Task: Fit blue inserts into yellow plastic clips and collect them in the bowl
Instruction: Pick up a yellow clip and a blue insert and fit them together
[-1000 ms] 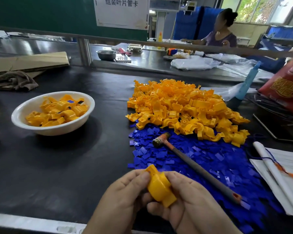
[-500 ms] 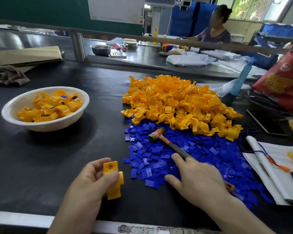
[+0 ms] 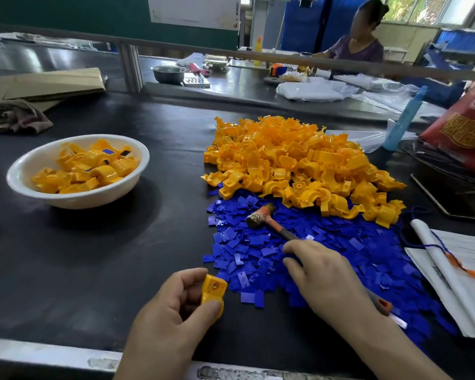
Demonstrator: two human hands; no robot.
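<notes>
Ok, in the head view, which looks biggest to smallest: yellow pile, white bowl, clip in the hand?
1. yellow pile
2. white bowl
3. clip in the left hand, smallest although nearest the camera

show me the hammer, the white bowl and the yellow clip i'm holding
hammer (image 3: pixel 277 229): head view, on the orange handle just behind the head
white bowl (image 3: pixel 88 200): head view, on its bare outer wall
yellow clip (image 3: pixel 214 287): head view, on its flat end with the hole

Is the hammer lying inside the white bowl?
No, the hammer lies on the blue inserts, well apart from the bowl.
</notes>
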